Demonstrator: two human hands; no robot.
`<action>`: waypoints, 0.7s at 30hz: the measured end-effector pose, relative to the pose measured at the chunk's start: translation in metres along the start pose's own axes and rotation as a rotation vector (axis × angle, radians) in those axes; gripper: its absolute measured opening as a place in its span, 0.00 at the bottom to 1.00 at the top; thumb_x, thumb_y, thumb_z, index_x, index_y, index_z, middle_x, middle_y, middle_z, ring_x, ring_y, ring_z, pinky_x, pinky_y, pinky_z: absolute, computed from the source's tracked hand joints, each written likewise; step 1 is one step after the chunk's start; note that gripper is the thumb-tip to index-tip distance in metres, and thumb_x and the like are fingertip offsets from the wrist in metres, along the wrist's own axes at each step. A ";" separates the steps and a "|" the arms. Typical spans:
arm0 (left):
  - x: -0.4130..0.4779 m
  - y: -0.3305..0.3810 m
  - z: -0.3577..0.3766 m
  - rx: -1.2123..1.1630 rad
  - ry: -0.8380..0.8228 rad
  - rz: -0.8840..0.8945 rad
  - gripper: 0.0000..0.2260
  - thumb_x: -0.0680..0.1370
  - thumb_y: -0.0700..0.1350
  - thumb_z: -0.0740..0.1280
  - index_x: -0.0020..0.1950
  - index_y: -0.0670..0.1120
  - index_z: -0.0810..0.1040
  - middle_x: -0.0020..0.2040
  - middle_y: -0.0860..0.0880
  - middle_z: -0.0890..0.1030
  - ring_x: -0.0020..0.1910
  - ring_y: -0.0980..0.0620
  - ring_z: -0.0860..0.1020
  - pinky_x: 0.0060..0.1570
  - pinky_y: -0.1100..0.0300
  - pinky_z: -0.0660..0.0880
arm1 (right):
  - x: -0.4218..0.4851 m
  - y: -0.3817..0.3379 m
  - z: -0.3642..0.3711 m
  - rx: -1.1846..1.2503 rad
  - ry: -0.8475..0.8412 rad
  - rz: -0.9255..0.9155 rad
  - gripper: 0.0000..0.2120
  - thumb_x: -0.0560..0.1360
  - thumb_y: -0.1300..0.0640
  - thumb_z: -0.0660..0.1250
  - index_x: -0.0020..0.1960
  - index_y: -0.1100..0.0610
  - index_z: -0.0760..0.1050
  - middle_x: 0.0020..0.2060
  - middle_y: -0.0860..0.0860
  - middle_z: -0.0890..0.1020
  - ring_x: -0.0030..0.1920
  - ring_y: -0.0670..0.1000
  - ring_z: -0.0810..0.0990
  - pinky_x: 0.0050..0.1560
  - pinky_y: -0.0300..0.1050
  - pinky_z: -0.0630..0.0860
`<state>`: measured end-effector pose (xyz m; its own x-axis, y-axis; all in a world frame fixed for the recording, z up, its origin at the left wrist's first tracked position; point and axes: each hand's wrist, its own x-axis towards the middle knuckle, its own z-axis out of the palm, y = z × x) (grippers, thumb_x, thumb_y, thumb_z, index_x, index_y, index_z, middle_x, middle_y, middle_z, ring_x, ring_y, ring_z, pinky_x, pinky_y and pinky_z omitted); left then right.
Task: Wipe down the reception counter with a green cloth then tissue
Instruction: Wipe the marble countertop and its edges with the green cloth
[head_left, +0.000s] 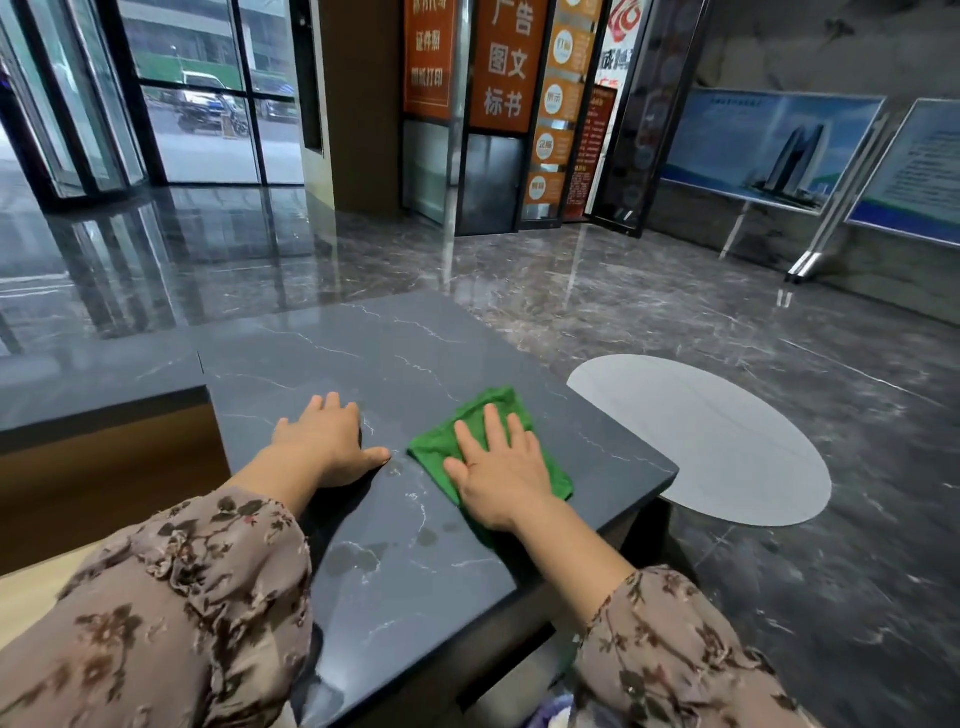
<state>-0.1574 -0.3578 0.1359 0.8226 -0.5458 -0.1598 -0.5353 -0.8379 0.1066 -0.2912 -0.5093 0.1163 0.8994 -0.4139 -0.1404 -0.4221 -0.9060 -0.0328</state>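
Observation:
A dark grey marble reception counter (363, 364) fills the middle of the head view. A folded green cloth (457, 436) lies flat on it near the right edge. My right hand (501, 465) presses on the cloth with straight, spread fingers. To the left of the cloth, my left hand (327, 441) rests flat on the bare counter, palm down. Wet smears (358, 558) show on the stone nearer to me. No tissue is in view.
The counter's right edge (644, 499) drops to a glossy marble floor with a pale oval inlay (717, 441). A lower counter section (93, 379) adjoins on the left. Poster stands (769, 150) and orange sign panels (514, 67) stand far back.

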 end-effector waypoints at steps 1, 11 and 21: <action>-0.004 0.003 -0.001 0.016 0.024 0.013 0.31 0.75 0.65 0.60 0.71 0.46 0.63 0.71 0.45 0.63 0.73 0.45 0.59 0.68 0.41 0.62 | -0.003 -0.001 0.001 0.002 0.002 -0.036 0.28 0.81 0.41 0.42 0.78 0.46 0.42 0.77 0.53 0.37 0.76 0.60 0.36 0.75 0.56 0.39; -0.071 0.043 0.004 0.007 -0.125 0.216 0.38 0.75 0.66 0.60 0.78 0.52 0.49 0.79 0.50 0.49 0.78 0.49 0.46 0.74 0.41 0.47 | 0.002 0.110 -0.007 0.010 0.063 -0.073 0.27 0.81 0.40 0.47 0.78 0.45 0.49 0.78 0.53 0.44 0.77 0.56 0.45 0.76 0.50 0.46; -0.111 0.074 0.014 0.062 -0.220 0.331 0.37 0.75 0.65 0.61 0.78 0.53 0.49 0.79 0.51 0.51 0.78 0.50 0.46 0.73 0.41 0.46 | -0.001 0.107 -0.005 0.025 0.047 0.197 0.27 0.81 0.41 0.42 0.78 0.47 0.44 0.77 0.55 0.39 0.77 0.60 0.41 0.76 0.56 0.45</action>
<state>-0.2912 -0.3589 0.1476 0.5466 -0.7681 -0.3335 -0.7805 -0.6116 0.1292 -0.3367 -0.6062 0.1177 0.8033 -0.5872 -0.0999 -0.5925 -0.8048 -0.0338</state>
